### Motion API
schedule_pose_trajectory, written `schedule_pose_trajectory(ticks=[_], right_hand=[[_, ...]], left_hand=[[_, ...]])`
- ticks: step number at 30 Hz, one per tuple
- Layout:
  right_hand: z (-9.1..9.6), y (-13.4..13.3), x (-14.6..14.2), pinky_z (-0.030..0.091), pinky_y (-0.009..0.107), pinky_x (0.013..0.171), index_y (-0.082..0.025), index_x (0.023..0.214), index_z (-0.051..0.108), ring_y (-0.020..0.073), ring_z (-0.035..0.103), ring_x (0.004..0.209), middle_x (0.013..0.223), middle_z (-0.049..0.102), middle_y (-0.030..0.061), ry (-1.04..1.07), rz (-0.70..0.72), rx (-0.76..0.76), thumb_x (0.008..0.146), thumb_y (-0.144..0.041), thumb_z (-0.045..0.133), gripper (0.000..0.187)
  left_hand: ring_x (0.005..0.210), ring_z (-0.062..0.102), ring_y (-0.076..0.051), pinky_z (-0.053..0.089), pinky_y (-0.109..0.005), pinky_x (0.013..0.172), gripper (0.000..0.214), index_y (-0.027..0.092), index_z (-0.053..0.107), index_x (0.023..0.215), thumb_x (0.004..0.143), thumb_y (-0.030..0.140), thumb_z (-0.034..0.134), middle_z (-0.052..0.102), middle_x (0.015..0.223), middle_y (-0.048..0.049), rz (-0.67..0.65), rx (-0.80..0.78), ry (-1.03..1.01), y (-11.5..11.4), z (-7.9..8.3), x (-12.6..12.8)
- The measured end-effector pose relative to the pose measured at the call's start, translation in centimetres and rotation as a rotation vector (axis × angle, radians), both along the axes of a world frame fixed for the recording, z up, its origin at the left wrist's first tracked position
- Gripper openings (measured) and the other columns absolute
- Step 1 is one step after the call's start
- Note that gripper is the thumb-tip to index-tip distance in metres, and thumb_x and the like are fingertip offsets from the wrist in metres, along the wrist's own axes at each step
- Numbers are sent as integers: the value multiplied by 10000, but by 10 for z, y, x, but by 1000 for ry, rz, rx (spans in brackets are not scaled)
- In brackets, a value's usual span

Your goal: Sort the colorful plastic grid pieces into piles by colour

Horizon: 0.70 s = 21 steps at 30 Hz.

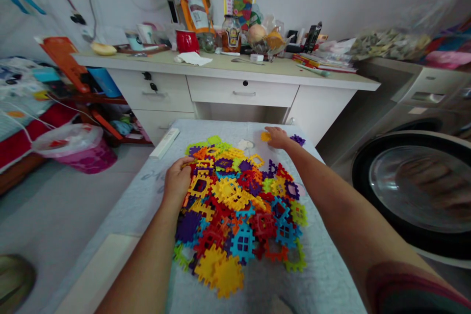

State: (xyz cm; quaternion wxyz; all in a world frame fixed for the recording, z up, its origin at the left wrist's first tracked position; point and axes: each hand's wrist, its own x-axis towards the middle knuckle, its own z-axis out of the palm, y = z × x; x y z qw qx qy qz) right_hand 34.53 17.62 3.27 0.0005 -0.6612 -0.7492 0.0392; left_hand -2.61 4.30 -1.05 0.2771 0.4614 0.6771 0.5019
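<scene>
A heap of flat plastic building tiles [239,206] in yellow, red, blue, purple and green lies on a pale cloth-covered table [324,274]. My left hand [177,181] rests on the heap's left edge, fingers curled on a yellow tile [200,185]. My right hand [276,137] reaches to the far end of the table, fingers pressed down on a small yellow-orange tile [265,136]. A purple tile [298,140] lies just right of that hand, and a pale tile [245,144] lies to its left.
A white remote-like bar [164,143] lies at the table's far left edge. Behind stands a white desk [235,89] crowded with jars, a red mug [187,40] and bags. A washing machine [415,191] stands at right, a pink bin [83,149] on the floor at left.
</scene>
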Motion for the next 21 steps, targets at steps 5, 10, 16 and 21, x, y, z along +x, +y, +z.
schedule_pose_trajectory(ticks=[5, 10, 16, 21], right_hand=[[-5, 16, -2, 433, 453, 1079, -176, 1513, 386, 319, 517, 1326, 1476, 527, 161, 33, -26, -63, 779, -102, 623, 775], [-5, 16, -1, 434, 327, 1078, -147, 1495, 397, 246, 586, 1251, 1424, 577, 145, 42, 29, -72, 760, -74, 630, 774], [0, 11, -7, 418, 343, 1097, -123, 1465, 431, 268, 565, 1271, 1425, 549, 178, 23, 41, -52, 733, -93, 682, 774], [3, 7, -11, 386, 380, 1128, -83, 1468, 423, 299, 528, 1317, 1451, 520, 213, 9, 27, -50, 739, -67, 683, 774]], left_hand=[[933, 670, -206, 520, -331, 907, 355, 213, 725, 959, 692, 213, 491, 746, 999, -21, -2, 1, -14, -2, 1, 1], [881, 671, -199, 526, -332, 877, 357, 211, 728, 970, 703, 213, 491, 748, 1009, -25, 4, -19, 1, -1, 2, 0], [934, 672, -201, 516, -324, 899, 349, 208, 726, 970, 712, 212, 491, 747, 1056, -31, 3, -12, 10, -1, 2, 0], [950, 670, -197, 511, -326, 916, 346, 211, 725, 976, 724, 218, 488, 746, 1054, -28, -3, -5, 15, 1, -2, -2]])
